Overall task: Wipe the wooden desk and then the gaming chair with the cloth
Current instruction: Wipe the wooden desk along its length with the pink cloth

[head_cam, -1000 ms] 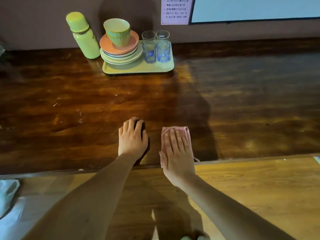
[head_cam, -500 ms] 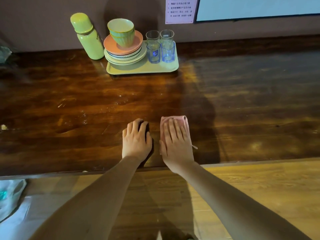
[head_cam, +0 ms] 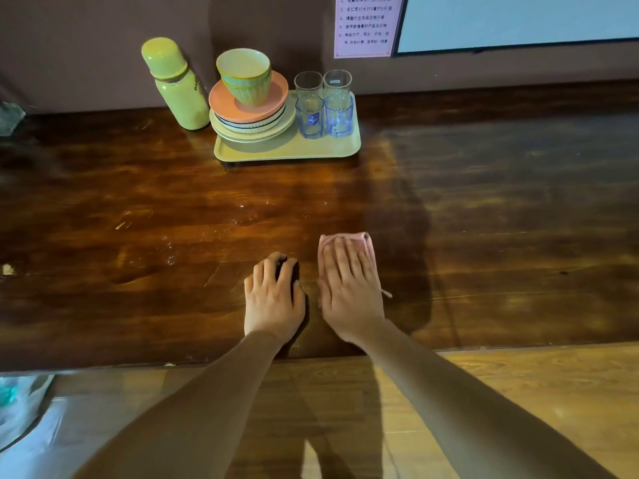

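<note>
**Flat palm on pink cloth, near the desk's front edge**

A dark, glossy wooden desk (head_cam: 484, 202) fills most of the view, with scuffs and pale specks left of centre. Below its front edge lies a lighter wooden floor (head_cam: 518, 392). On the wall behind hang a pale board (head_cam: 518, 19) and, just left of it, a printed notice (head_cam: 366, 25).

At the back of the desk sits a pale green tray (head_cam: 287, 152). Just left of it stands a green flask (head_cam: 176, 88), upright. The tray carries a stack of plates (head_cam: 249, 122) with a green bowl (head_cam: 243, 74) on top.

The left hand (head_cam: 273, 299) rests on the bare wood, fingers bent, holding nothing. The right hand (head_cam: 349, 292), just beside it, lies flat with straight fingers pressing a folded pink cloth (head_cam: 370, 248) onto the desk.

Four clear glasses (head_cam: 309, 115) stand on the tray's right side.
</note>
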{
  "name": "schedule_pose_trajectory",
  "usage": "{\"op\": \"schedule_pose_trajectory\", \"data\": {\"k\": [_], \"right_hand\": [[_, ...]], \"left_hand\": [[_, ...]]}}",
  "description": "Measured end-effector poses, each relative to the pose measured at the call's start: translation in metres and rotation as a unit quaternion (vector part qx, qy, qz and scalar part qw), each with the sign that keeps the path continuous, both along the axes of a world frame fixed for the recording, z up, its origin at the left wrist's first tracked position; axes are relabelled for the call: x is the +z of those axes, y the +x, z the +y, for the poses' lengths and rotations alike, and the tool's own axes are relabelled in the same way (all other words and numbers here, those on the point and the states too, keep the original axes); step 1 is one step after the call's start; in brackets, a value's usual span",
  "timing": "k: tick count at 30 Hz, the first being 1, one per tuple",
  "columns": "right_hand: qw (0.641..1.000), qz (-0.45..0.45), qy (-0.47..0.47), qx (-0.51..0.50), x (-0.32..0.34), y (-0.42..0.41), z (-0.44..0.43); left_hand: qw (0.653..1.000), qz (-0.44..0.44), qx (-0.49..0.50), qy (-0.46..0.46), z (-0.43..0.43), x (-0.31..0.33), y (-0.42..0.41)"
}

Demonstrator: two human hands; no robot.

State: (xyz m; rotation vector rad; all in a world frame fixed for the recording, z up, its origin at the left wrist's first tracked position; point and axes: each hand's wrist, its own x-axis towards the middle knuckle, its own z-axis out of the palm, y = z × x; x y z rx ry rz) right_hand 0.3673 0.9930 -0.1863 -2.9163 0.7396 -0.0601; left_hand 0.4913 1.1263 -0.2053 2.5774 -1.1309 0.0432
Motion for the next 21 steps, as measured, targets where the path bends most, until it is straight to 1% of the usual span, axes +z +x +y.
{"op": "schedule_pose_trajectory", "data": {"k": [4,6,10,15,21], "right_hand": [[0.999,0.017,0.005,-0.033,0.005,0.028,-0.020],[0.999,0.014,0.004,-0.032,0.004,0.023,-0.016],[1.000,0.002,0.008,0.003,0.004,-0.007,0.004],[1.000,-0.004,-0.001,0.009,-0.002,-0.040,0.033],[1.000,-0.015,0.003,-0.008,-0.002,-0.022,0.023]], "left_hand": [[1.000,-0.002,-0.001,-0.008,0.000,-0.002,0.001],[1.000,-0.002,-0.004,-0.012,0.001,-0.002,0.000],[1.000,0.005,-0.004,-0.007,0.001,0.000,0.001],[1.000,0.001,-0.006,-0.012,0.001,-0.001,0.001],[1.000,-0.010,-0.006,-0.024,0.001,-0.004,0.000]]}}
